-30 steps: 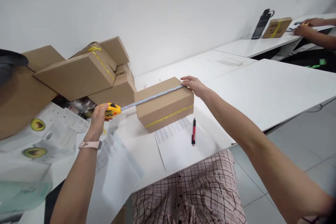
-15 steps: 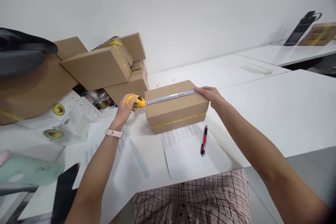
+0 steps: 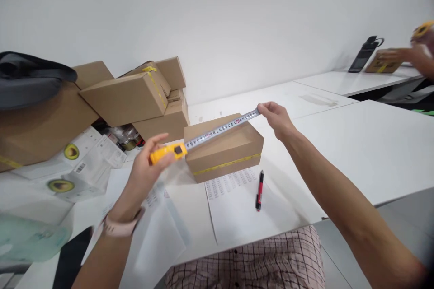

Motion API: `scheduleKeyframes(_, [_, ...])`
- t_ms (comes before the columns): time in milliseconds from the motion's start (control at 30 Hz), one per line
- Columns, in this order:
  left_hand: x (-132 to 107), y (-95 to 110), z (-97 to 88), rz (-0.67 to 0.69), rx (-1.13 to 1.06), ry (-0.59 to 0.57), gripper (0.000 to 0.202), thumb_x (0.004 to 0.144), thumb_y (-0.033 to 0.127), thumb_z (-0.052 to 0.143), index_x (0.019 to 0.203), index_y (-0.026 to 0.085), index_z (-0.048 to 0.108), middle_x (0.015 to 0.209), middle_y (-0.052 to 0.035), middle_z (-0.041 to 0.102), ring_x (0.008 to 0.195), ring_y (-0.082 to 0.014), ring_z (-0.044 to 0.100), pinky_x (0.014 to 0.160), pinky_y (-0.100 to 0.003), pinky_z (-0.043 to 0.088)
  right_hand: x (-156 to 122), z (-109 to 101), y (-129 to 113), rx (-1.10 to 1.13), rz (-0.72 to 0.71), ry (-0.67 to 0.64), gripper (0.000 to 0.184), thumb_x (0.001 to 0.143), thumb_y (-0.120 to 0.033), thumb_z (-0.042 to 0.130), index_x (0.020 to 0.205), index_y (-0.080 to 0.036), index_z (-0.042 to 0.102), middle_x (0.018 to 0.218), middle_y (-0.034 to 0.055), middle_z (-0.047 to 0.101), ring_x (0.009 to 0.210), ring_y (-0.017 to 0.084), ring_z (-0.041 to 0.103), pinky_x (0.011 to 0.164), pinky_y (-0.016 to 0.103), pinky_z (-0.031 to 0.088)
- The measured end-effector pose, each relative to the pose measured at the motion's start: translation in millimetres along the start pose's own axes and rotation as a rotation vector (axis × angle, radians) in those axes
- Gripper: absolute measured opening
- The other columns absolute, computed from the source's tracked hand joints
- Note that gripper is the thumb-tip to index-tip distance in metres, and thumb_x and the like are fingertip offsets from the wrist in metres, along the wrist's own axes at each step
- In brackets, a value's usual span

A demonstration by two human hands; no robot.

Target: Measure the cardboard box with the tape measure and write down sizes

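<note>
My left hand (image 3: 149, 158) grips the yellow case of a tape measure (image 3: 168, 152), just left of a closed cardboard box. The silver blade (image 3: 220, 129) is drawn out and slants up to the right above the top of the cardboard box (image 3: 225, 158). At its far end, my right hand (image 3: 276, 118) pinches the blade's tip, past the box's back right corner. A yellow printed strip runs along the front of the box. In front of the box lie a printed sheet (image 3: 237, 216) and a red and black pen (image 3: 259, 191).
Stacked cardboard boxes (image 3: 125, 97) and white avocado-print boxes (image 3: 83, 162) stand at left, near a green bottle (image 3: 34, 237). At far right, another person's hand (image 3: 412, 56) touches a small box (image 3: 383, 61) beside a dark bottle (image 3: 364, 54).
Both my hands have raised the tape off the box top; the left has come nearer and turned the case. Another person's hands have appeared at the far right.
</note>
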State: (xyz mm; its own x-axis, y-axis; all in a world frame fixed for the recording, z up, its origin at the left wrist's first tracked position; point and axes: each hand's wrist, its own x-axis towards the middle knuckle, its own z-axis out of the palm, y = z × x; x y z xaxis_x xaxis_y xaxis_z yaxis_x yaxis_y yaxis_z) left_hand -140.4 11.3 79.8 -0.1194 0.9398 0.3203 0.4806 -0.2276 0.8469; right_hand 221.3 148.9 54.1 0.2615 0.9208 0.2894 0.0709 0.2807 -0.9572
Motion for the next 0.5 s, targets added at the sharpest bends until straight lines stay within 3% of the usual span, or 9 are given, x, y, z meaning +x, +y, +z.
scheduleKeyframes(100, [-67.3,1.0,22.5,-0.329,-0.375,-0.580,0.078,0.076,0.054,0.078,0.144,0.029,0.047,0.101,-0.0074,0.067,0.070,-0.0204,0.068,0.053,-0.028,0.054,11.0,6.8,-19.2,-0.056,-0.159,-0.191,0.029,0.083,-0.051,0.070,0.082,-0.022,0.066,0.104,0.0055,0.072,0.099,0.021,0.061,0.095,0.039,0.045])
scheduleKeyframes(133, [-86.7,-0.1,36.6,-0.452,-0.519,-0.737,0.083,0.074,0.054,0.081,0.145,0.030,0.045,0.106,-0.0095,0.066,0.076,-0.0238,0.071,0.056,-0.031,0.057,15.9,15.3,-23.8,-0.096,-0.197,-0.293,0.030,0.083,-0.052,0.070,0.083,-0.022,0.068,0.111,0.0065,0.072,0.105,0.022,0.061,0.097,0.040,0.044])
scheduleKeyframes(167, [-102.1,-0.4,52.5,-0.542,-0.652,-0.798,0.082,0.073,0.052,0.082,0.143,0.030,0.046,0.115,-0.0111,0.065,0.082,-0.0248,0.072,0.062,-0.033,0.059,21.1,26.3,-27.3,-0.145,-0.222,-0.397,0.031,0.081,-0.053,0.071,0.084,-0.022,0.069,0.115,0.0075,0.071,0.109,0.024,0.060,0.099,0.041,0.044])
scheduleKeyframes(233, [-117.9,4.0,84.2,-0.592,-0.869,-0.786,0.074,0.073,0.051,0.082,0.136,0.028,0.052,0.115,-0.0097,0.063,0.078,-0.0228,0.072,0.063,-0.035,0.060,30.8,51.5,-31.4,-0.259,-0.219,-0.558,0.032,0.079,-0.054,0.073,0.084,-0.022,0.071,0.117,0.0096,0.070,0.110,0.027,0.060,0.098,0.043,0.045])
scheduleKeyframes(333, [-106.1,21.3,117.4,-0.538,-1.025,-0.552,0.056,0.081,0.054,0.073,0.125,0.021,0.059,0.108,-0.0088,0.064,0.075,-0.0227,0.072,0.062,-0.033,0.060,34.1,80.0,-33.6,-0.392,-0.101,-0.610,0.035,0.076,-0.057,0.074,0.088,-0.024,0.069,0.108,0.0113,0.071,0.102,0.030,0.061,0.092,0.045,0.046])
scheduleKeyframes(400, [-87.4,34.1,127.8,-0.535,-1.037,-0.445,0.054,0.083,0.056,0.069,0.118,0.016,0.062,0.105,-0.0098,0.066,0.073,-0.0230,0.072,0.060,-0.032,0.059,23.1,85.1,-33.2,-0.398,-0.045,-0.569,0.037,0.080,-0.062,0.068,0.094,-0.027,0.067,0.101,0.0100,0.071,0.095,0.028,0.061,0.086,0.044,0.046])
scheduleKeyframes(500, [-67.6,47.1,136.9,-0.608,-0.983,-0.395,0.055,0.079,0.057,0.072,0.112,0.014,0.064,0.102,-0.0088,0.067,0.071,-0.0216,0.072,0.059,-0.031,0.059,-9.7,76.2,-28.9,-0.328,-0.013,-0.515,0.043,0.089,-0.069,0.049,0.102,-0.031,0.064,0.093,0.0058,0.069,0.082,0.023,0.060,0.079,0.040,0.046])
